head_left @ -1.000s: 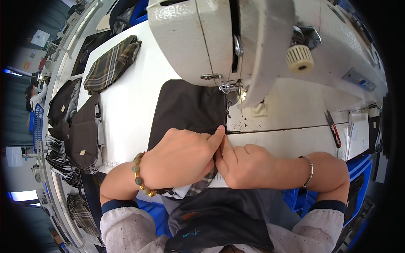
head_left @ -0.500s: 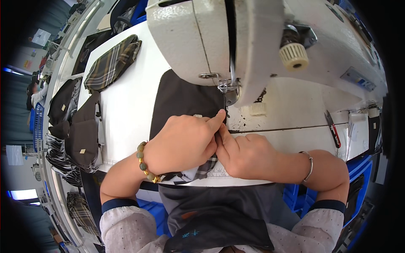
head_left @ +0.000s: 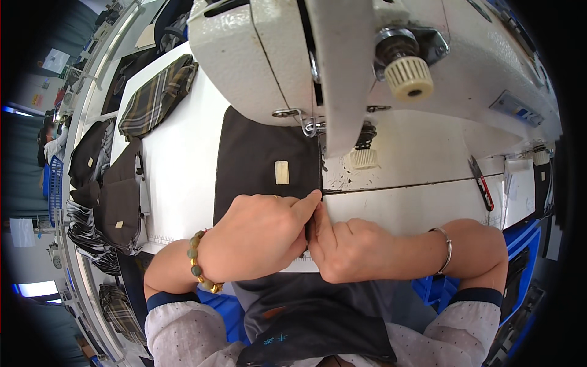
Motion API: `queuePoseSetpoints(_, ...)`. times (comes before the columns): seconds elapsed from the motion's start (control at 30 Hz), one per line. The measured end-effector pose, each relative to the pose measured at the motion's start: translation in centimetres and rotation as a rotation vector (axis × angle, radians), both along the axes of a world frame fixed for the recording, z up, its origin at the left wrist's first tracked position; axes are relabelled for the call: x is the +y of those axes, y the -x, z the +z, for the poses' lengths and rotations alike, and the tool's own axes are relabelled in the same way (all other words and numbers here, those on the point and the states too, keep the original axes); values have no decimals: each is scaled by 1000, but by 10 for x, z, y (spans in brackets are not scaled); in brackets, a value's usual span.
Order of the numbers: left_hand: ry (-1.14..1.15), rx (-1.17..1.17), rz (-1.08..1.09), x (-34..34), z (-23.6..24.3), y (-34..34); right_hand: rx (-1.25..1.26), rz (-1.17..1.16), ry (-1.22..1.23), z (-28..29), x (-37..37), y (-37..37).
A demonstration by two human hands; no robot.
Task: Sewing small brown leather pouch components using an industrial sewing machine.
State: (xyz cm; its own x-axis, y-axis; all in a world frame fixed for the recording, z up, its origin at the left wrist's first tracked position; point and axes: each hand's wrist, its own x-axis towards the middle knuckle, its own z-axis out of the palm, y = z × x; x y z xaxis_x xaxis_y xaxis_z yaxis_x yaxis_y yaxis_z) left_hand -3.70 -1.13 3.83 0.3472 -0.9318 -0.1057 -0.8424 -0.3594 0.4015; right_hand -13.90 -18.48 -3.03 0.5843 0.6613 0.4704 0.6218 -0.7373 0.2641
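Note:
A dark brown fabric piece (head_left: 251,147) lies flat under the sewing machine head (head_left: 263,67), with a small cream label (head_left: 281,172) on it. My left hand (head_left: 263,229) rests on its near part, fingers curled and index finger stretched along the right edge. Close against it, my right hand (head_left: 351,248) is closed, its fingertips pinching that same edge. The fingertips of both hands meet just in front of the needle area. The machine's presser foot is mostly hidden behind the white head casing.
Plaid fabric (head_left: 158,98) lies at the table's far left. Dark sewn pieces (head_left: 119,196) with cream labels are stacked on the left. Red-handled snips (head_left: 482,186) lie on the right of the table. Blue bins (head_left: 434,290) stand below. Farther left, another person (head_left: 56,140) sits.
Both hands have slid nearer to me along the fabric's edge, uncovering the cream label. The plaid and white material below my hands is now out of sight.

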Motion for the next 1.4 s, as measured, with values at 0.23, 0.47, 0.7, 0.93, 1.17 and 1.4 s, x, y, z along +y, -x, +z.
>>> queuePoseSetpoints(0.23,-5,24,5,-2,-2,0,2,16,41,2,-2,0)
queuePoseSetpoints(0.47,-7,21,60,-6,-8,-4,-17,-3,76,-3,-4,-5)
queuePoseSetpoints(0.7,97,-33,105,-16,-22,-25,-29,-51,-26,-6,-9,-24)
queuePoseSetpoints(0.93,142,-81,152,-21,-24,-33,51,-65,-95,-6,-15,-32)
queuePoseSetpoints(1.17,172,-4,410,4,2,-29,41,-65,-109,-11,-17,-33)
queuePoseSetpoints(1.4,323,-396,164,-10,-13,-9,112,-37,-177,-11,-17,-29)
